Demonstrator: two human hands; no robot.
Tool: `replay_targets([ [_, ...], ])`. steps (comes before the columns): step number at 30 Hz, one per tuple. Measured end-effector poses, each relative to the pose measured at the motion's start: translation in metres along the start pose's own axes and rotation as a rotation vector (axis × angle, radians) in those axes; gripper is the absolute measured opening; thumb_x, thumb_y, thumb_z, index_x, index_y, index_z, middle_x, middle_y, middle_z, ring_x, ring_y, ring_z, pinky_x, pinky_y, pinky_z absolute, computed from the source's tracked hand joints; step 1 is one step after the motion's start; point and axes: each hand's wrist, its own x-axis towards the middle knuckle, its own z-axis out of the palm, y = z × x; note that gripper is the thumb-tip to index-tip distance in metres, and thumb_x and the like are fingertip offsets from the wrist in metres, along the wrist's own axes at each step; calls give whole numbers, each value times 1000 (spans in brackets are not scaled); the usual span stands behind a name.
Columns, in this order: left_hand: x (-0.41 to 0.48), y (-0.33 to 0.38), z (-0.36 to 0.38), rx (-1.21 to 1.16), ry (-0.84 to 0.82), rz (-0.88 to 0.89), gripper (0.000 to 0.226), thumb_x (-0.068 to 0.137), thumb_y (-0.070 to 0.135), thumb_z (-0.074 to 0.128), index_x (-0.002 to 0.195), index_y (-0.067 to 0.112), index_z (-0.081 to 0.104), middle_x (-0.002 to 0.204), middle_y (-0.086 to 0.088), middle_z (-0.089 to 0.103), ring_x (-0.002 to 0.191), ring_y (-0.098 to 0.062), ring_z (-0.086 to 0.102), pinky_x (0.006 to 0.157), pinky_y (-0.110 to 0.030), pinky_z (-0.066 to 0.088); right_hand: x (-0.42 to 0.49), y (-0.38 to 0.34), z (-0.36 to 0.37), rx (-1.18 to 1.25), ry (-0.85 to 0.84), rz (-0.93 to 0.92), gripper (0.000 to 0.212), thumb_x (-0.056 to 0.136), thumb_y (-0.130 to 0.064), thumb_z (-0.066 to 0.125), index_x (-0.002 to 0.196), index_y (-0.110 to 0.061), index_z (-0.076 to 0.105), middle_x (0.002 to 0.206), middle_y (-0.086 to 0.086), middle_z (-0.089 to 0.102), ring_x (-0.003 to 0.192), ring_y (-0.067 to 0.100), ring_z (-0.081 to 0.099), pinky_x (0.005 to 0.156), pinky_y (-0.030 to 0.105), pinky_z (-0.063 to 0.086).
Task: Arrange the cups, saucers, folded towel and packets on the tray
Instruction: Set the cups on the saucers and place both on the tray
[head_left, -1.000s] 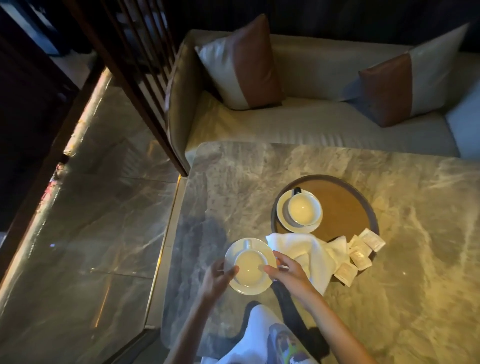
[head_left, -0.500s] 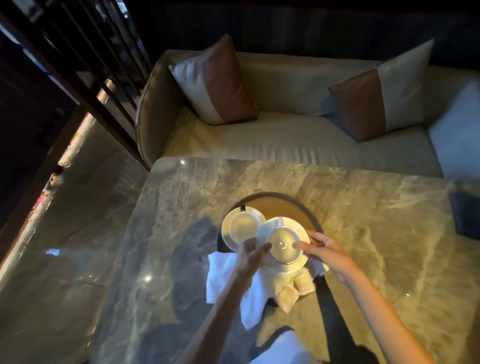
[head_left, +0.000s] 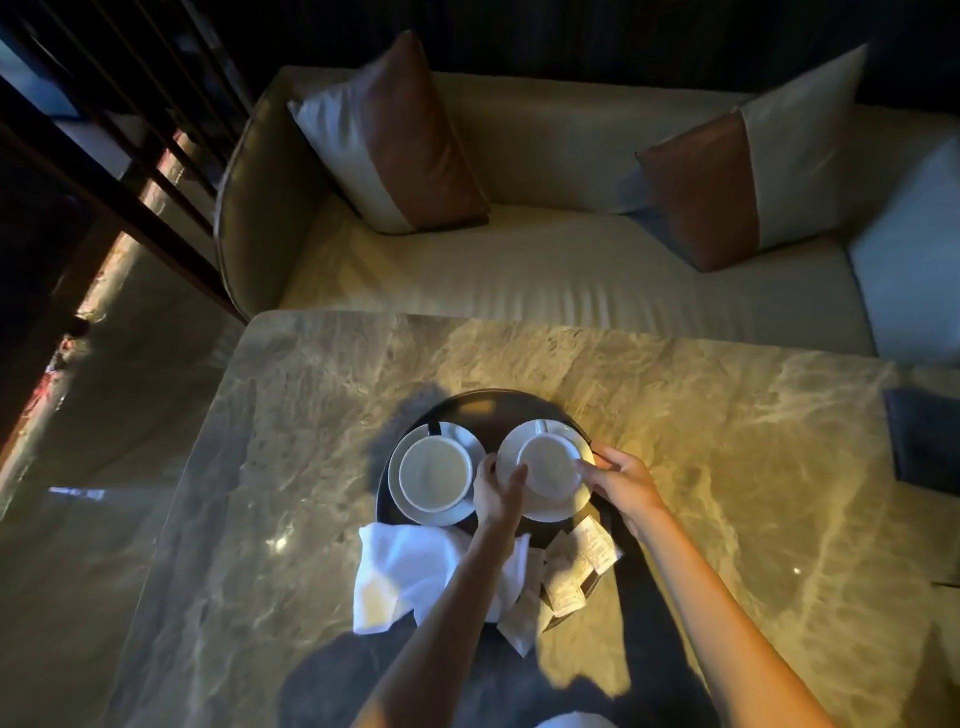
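Frame centre: white ceramic cup (head_left: 434, 475) on saucer, placed on round dark tray (head_left: 498, 396). Left hand (head_left: 496, 493), right hand (head_left: 621, 483) pinch second white saucer (head_left: 556, 508), on tray. White cloth towel (head_left: 400, 571), paper packets (head_left: 584, 564) straddle tray's lower edge: unarranged.

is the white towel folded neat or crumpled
Crumpled: the white towel lies in loose, uneven folds at the near edge of the tray, with no squared-off shape.

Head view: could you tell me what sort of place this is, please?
Likely a hotel lounge: beige sofa with brown-and-cream pillows, marble table, round dark tray of white cups on saucers.
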Motion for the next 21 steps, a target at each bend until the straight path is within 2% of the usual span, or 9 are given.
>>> replay_targets([
  [4, 2, -1, 6, -1, 24, -9, 47, 90, 28, 64, 130, 8, 49, 118, -10, 59, 109, -27, 57, 95, -50, 52, 4, 6, 4, 8, 54, -28, 70, 78, -15, 82, 140, -9, 51, 134, 15, 61, 124, 29, 58, 109, 46, 45],
  [8, 2, -5, 9, 14, 28, -2, 38, 90, 29, 62, 118, 4, 57, 109, -19, 64, 103, -31, 62, 86, -48, 54, 0, 11, 5, 28, 69, -53, 65, 80, -11, 80, 139, -9, 52, 136, 12, 60, 124, 25, 58, 109, 42, 45],
  [12, 2, -12, 10, -70, 65, -45, 35, 90, 28, 65, 112, 1, 60, 107, -21, 65, 98, -29, 62, 73, -34, 51, -1, 17, 10, 91, 106, -32, 74, 80, -12, 80, 145, -7, 44, 139, 15, 57, 127, 25, 55, 106, 35, 46],
  [14, 1, -13, 10, -169, 87, -102, 38, 88, 25, 67, 114, -1, 60, 110, -22, 66, 104, -32, 62, 77, -32, 49, -2, 19, 15, 104, 153, -32, 80, 80, -15, 80, 148, -9, 39, 141, 16, 55, 129, 25, 53, 104, 33, 45],
  [17, -3, -14, 11, -236, 106, -148, 44, 87, 23, 69, 123, 1, 57, 118, -19, 64, 111, -31, 60, 88, -37, 48, -6, 24, 22, 125, 219, -55, 84, 81, -22, 80, 151, -14, 34, 142, 17, 54, 127, 23, 54, 100, 30, 44],
  [21, -9, -12, 13, -201, 125, -161, 46, 87, 24, 68, 126, 3, 54, 121, -19, 61, 114, -32, 58, 96, -44, 50, -13, 32, 30, 10, 233, -125, 81, 84, -32, 76, 151, -14, 34, 150, 11, 46, 138, 22, 45, 113, 40, 40],
])
